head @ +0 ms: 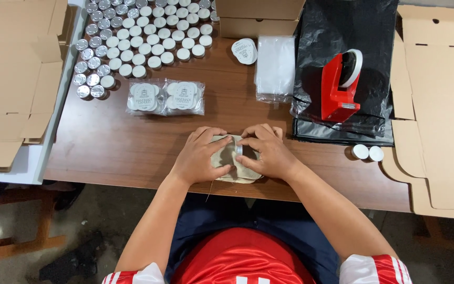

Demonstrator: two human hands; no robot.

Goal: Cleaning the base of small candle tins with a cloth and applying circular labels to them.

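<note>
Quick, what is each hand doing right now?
Left hand: closed on the beige cloth pouch, pressing it to the table.
Right hand: closed on the pouch too, fingers at a small round tin.

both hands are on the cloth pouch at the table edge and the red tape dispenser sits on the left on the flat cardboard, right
Not quite. The head view shows both hands, left and right, on the cloth pouch, but the red tape dispenser sits to the right, on black plastic bags, not on the cardboard.

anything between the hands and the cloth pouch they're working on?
Nothing visible. Left hand and right hand both rest directly on the beige pouch, with a small round tin pinched between the fingers.
</note>
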